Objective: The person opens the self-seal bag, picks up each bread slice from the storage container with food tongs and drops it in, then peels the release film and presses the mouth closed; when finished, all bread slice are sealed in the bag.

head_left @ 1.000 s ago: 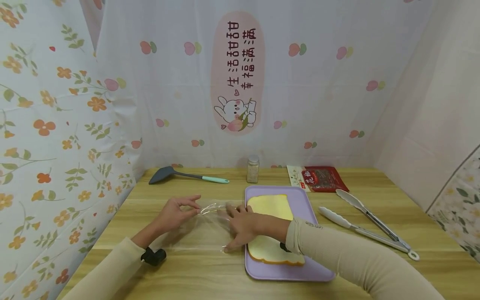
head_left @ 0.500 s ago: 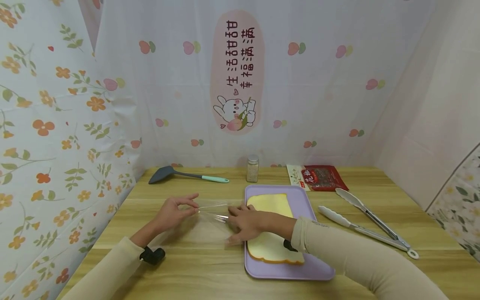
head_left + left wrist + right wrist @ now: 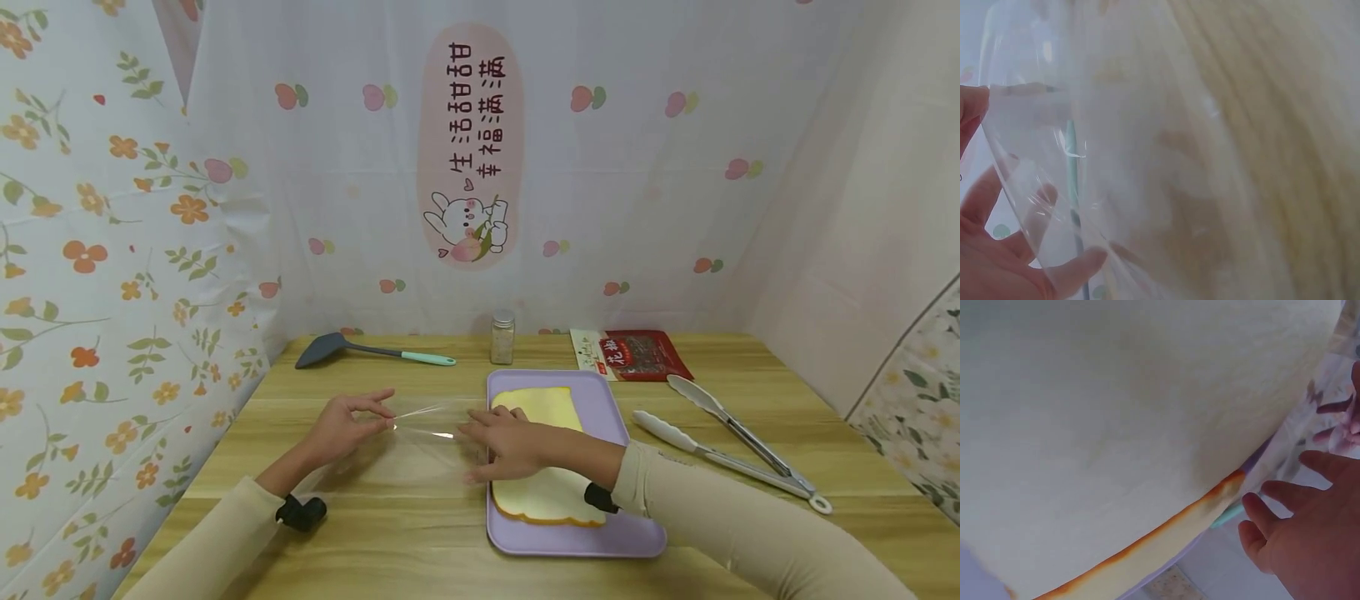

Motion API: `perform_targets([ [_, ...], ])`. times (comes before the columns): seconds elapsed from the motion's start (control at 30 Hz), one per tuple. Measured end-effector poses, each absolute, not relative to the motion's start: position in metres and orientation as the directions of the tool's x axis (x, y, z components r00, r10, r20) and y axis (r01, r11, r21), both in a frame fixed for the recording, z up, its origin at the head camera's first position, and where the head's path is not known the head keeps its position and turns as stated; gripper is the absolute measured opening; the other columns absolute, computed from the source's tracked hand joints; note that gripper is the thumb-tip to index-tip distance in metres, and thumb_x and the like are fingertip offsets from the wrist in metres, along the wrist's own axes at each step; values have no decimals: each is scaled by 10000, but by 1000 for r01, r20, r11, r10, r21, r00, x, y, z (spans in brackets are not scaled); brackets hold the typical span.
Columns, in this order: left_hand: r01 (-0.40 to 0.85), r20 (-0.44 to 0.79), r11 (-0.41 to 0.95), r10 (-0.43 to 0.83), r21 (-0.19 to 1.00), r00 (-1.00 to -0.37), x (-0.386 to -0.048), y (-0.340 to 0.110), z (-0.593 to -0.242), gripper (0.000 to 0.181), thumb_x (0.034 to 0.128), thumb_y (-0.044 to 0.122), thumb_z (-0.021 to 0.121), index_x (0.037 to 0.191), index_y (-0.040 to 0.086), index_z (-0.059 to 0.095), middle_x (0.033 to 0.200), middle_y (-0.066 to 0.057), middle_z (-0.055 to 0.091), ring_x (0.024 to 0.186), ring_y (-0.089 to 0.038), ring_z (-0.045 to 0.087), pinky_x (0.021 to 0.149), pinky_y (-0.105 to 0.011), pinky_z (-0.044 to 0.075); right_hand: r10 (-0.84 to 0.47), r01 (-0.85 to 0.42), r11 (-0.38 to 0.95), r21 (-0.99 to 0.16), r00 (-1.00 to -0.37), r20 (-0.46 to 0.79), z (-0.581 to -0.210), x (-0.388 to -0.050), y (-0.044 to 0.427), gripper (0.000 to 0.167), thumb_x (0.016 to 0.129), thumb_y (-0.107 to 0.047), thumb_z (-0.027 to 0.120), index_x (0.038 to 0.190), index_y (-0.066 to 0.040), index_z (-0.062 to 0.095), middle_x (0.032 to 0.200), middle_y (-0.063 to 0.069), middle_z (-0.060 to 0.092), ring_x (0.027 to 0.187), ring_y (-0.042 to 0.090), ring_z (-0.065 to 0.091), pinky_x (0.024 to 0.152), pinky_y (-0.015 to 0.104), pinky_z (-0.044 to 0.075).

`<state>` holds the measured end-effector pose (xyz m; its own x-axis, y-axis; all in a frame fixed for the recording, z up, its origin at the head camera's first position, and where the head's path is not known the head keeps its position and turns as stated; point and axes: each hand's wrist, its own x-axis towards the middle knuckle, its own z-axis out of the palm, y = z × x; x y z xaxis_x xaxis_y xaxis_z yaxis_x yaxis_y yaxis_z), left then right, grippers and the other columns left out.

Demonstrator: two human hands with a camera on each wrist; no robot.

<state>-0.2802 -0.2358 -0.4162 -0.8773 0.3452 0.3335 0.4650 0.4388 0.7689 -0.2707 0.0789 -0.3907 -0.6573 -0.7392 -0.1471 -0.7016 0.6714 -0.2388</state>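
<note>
A clear plastic bag (image 3: 431,457) lies on the wooden table beside the lilac tray (image 3: 628,540). At its left side my left hand (image 3: 347,432) pinches the film between thumb and fingers; the left wrist view shows that thumb (image 3: 1082,270) against the film. My right hand (image 3: 517,446) is over the tray's left edge, close to the bag's other end, with fingers spread apart. In the right wrist view the fingertips (image 3: 1259,512) are next to the film, and contact is unclear. Beneath this hand a large bread slice (image 3: 558,496) with a brown crust lies on the tray.
At the back left lies a spatula (image 3: 386,352) with a mint handle. A lidded glass jar (image 3: 502,337) stands behind the tray. A red and white spice packet (image 3: 633,355) lies back right. Metal tongs (image 3: 738,454) with white tips lie spread right of the tray.
My right hand has drawn back slightly to the right and farther over the tray. The left hand keeps its pinch, almost still, and the film's folds have shifted.
</note>
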Motion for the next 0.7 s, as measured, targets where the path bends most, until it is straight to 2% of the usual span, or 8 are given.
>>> perform_targets([
  [0.13, 470, 335, 429, 354, 771, -873, -281, -236, -416, 110, 883, 114, 756, 954, 35, 786, 1342, -210, 591, 1307, -392, 501, 1058, -669, 292, -746, -697, 656, -288, -658, -107, -387, -266, 94, 718, 929, -538, 622, 1511, -168, 425, 1599, 129, 292, 1389, 366, 331, 1046, 648, 279],
  [0.2, 469, 331, 430, 359, 771, -873, -280, -236, -415, 120, 891, 121, 749, 964, 33, 783, 1350, -207, 586, 1309, -390, 499, 1029, -654, 345, -753, -704, 644, -300, -652, -85, -385, -265, 102, 705, 934, -521, 626, 1504, -153, 433, 1590, 134, 307, 1373, 367, 347, 1028, 651, 293],
  [0.3, 473, 331, 440, 363, 763, -871, -279, -235, -415, 124, 892, 122, 747, 968, 30, 781, 1349, -210, 585, 1293, -387, 516, 947, -539, 460, -753, -702, 635, -321, -656, -53, -383, -261, 115, 691, 940, -504, 629, 1497, -141, 439, 1579, 139, 325, 1359, 371, 362, 1023, 648, 300],
  [0.37, 478, 333, 440, 367, 760, -868, -280, -235, -415, 122, 894, 110, 743, 969, 19, 778, 1349, -222, 580, 1281, -397, 523, 767, -407, 522, -751, -701, 629, -336, -660, -30, -381, -258, 125, 682, 945, -486, 632, 1491, -124, 446, 1575, 143, 334, 1363, 390, 366, 1034, 654, 298],
  [0.53, 495, 350, 443, 371, 747, -860, -281, -235, -415, 111, 889, 76, 741, 962, -1, 772, 1337, -241, 582, 1263, -421, 530, 628, -295, 470, -726, -673, 636, -379, -687, 1, -377, -251, 149, 680, 949, -486, 629, 1488, -112, 450, 1571, 123, 351, 1411, 399, 335, 1089, 636, 271],
  [0.63, 505, 359, 453, 372, 734, -856, -281, -235, -414, 91, 885, 57, 740, 950, 2, 773, 1326, -241, 590, 1256, -418, 538, 818, -438, 512, -712, -653, 643, -401, -702, 3, -379, -249, 163, 695, 950, -494, 625, 1489, -96, 441, 1562, 125, 363, 1420, 386, 332, 1101, 613, 278],
  [0.7, 508, 361, 458, 374, 729, -854, -281, -235, -413, 84, 885, 52, 737, 944, 4, 773, 1322, -241, 592, 1255, -420, 539, 886, -523, 477, -702, -643, 645, -413, -712, 12, -381, -247, 172, 703, 948, -491, 630, 1484, -77, 441, 1553, 138, 373, 1419, 392, 333, 1100, 611, 283],
])
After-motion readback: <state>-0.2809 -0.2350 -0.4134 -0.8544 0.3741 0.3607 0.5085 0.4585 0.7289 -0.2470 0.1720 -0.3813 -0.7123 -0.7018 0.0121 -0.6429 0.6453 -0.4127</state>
